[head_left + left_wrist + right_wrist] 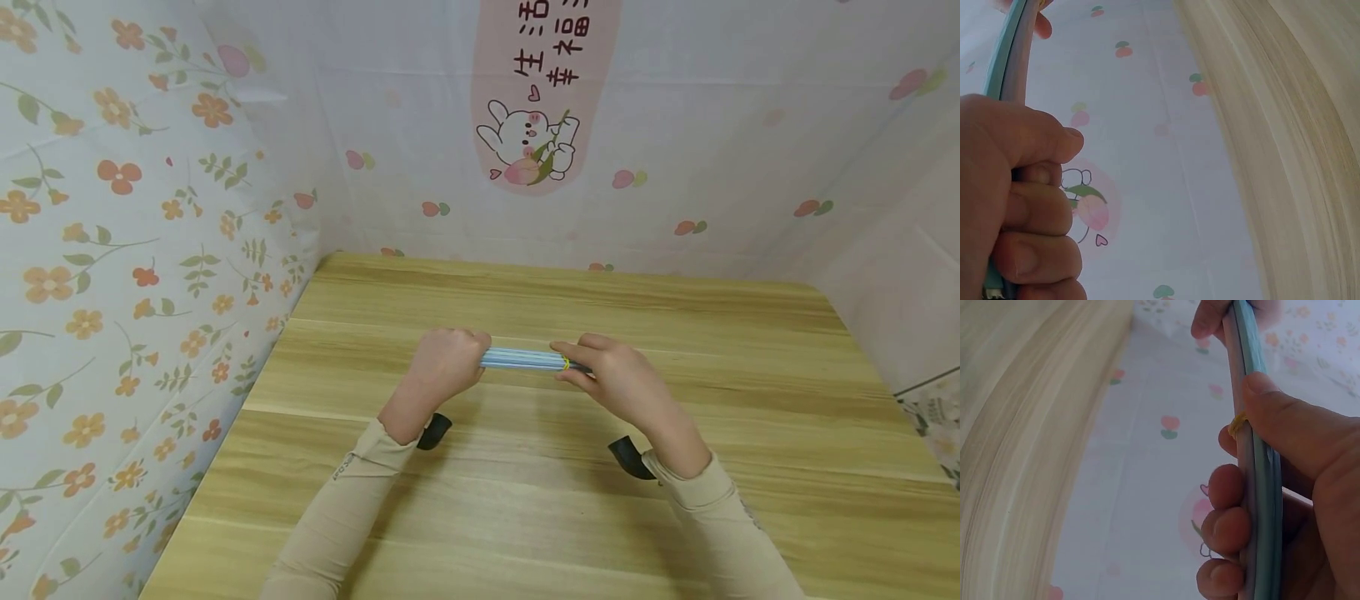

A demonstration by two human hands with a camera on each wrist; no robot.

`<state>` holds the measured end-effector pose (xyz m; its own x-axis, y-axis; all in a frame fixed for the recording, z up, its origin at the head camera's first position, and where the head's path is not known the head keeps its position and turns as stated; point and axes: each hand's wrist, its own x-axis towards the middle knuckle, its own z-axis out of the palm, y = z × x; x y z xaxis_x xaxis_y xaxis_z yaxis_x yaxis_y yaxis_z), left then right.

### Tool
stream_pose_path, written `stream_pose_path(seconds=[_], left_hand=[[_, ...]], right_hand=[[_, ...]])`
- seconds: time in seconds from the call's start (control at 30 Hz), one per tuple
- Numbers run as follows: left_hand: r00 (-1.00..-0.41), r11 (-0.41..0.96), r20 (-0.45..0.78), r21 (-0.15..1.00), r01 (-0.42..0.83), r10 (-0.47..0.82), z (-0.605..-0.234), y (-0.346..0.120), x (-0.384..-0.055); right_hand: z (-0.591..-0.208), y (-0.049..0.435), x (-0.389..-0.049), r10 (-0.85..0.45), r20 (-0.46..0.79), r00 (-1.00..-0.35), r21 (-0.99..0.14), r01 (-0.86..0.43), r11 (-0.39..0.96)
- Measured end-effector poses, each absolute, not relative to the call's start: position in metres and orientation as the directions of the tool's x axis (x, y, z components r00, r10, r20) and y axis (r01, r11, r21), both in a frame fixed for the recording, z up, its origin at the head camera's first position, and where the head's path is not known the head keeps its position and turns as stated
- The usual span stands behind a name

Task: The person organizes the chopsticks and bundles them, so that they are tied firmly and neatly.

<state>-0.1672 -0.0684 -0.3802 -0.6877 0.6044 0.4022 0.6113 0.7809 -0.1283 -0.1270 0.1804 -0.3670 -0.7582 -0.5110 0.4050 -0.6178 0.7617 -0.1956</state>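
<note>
Both hands hold a bundle of slim pastel-blue and pinkish pencils nearly level above the table. My left hand grips its left part in a fist; in the left wrist view the curled fingers wrap round it and a metallic end shows at the bottom. My right hand holds the other part, its thumb along one side and its fingers bent round the far side. A yellow rubber band circles the bundle by the right thumb. The palms hide both end parts in the head view.
Below the hands lies a wood-grain table. A pale printed cloth hangs behind its far edge, and a flowered cloth runs along the left. Dark curved pieces stick out at both wrists.
</note>
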Motion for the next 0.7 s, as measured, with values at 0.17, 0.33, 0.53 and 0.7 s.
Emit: stream_pose_path(seconds=[0.17,0.33,0.53,0.7], left_hand=[[-0.683,0.777,0.402,-0.135,0.615,0.61,-0.3794,-0.0667,-0.1662],[-0.678,0.772,0.397,-0.141,0.62,0.618,-0.3782,-0.0655,-0.1658],[-0.676,0.77,0.399,-0.144,0.622,0.62,-0.3783,-0.0654,-0.1663],[-0.673,0.767,0.399,-0.141,0.626,0.623,-0.3786,-0.0657,-0.1669]], right_hand=[[-0.367,0.1767,-0.1271,-0.483,0.389,-0.785,-0.179,-0.578,0.796],[-0.3667,0.1737,-0.1272,-0.471,0.392,-0.79,-0.163,-0.564,0.81],[-0.3663,0.1731,-0.1268,-0.472,0.392,-0.79,-0.159,-0.564,0.81],[-0.365,0.1748,-0.1268,-0.467,0.38,-0.799,-0.193,-0.562,0.804]])
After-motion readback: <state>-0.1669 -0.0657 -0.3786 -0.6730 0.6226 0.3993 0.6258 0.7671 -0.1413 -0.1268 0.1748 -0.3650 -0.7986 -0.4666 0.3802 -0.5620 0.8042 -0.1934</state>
